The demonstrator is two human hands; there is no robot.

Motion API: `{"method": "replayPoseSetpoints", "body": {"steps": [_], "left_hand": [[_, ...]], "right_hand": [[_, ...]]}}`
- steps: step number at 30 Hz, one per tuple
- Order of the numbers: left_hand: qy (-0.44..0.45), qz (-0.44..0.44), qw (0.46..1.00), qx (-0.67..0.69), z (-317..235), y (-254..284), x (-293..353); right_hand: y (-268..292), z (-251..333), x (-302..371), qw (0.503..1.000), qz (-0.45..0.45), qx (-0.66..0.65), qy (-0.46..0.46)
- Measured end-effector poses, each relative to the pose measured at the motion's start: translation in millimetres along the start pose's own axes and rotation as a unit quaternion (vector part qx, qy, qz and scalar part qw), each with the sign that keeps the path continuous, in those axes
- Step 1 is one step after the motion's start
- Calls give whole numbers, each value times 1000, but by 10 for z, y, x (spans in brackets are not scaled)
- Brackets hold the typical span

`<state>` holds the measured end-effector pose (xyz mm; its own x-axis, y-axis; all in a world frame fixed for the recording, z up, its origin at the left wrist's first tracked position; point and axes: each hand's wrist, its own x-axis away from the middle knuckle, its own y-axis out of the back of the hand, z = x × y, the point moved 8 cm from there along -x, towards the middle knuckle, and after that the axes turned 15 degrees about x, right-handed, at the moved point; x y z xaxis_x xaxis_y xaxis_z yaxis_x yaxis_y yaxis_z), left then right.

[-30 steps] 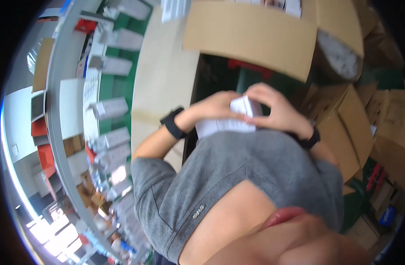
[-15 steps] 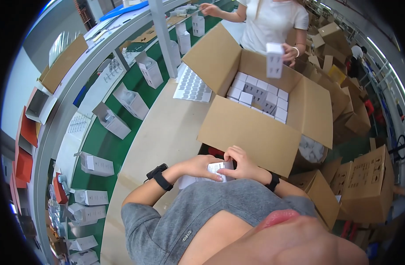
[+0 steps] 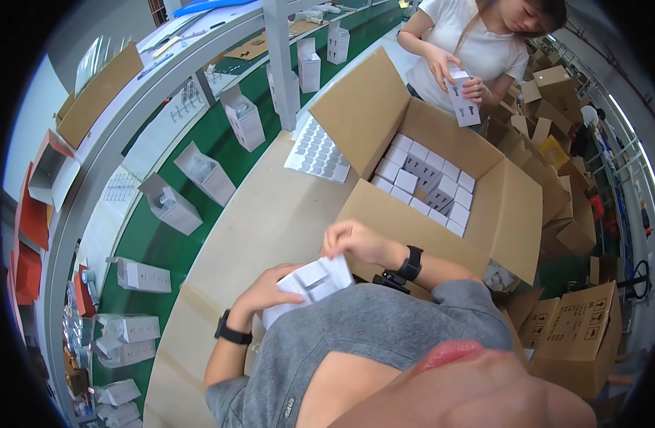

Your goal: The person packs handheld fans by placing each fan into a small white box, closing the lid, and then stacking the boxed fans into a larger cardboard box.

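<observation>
My left hand [image 3: 276, 291] is wrapped round a small white box [image 3: 315, 279] held close against my grey shirt. The upper end of the box faces up, with its flaps standing partly open. At that end my right hand [image 3: 356, 241] has its fingers curled together in a pinch at the edge of a raised flap [image 3: 336, 269]. Whatever is inside the box is not visible. Just beyond my right hand stands a large open brown carton [image 3: 413, 214], packed with several white boxes [image 3: 406, 182] and having a gap in the middle.
A person [image 3: 470, 50] across the carton holds another white box [image 3: 461, 100] in both hands. To the left, a green conveyor [image 3: 220, 203] carries several open white boxes [image 3: 145, 274]. A sticker sheet [image 3: 319, 153] lies beside the carton. More brown cartons [image 3: 574, 335] stand at right.
My right hand has lifted from the box top to a flap, and the flaps now stand up. The other person has drawn their box back from above the carton, now holding it with both hands.
</observation>
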<state>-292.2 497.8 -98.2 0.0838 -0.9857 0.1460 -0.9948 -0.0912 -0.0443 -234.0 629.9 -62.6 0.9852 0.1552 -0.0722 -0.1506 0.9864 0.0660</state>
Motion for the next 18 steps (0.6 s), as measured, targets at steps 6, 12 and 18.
{"method": "replayPoseSetpoints", "body": {"steps": [6,12,18], "left_hand": [[-79,-239,953,169,461,530,595],[-169,-467,868,-31,529,787,856],[-88,-462,876,-105,503,792,938]], "right_hand": [[71,176,-262,991,-109,79,24],[-749,36,-813,890,-56,404,201],[-787,-734,-1517,911,7,413,-2]]}}
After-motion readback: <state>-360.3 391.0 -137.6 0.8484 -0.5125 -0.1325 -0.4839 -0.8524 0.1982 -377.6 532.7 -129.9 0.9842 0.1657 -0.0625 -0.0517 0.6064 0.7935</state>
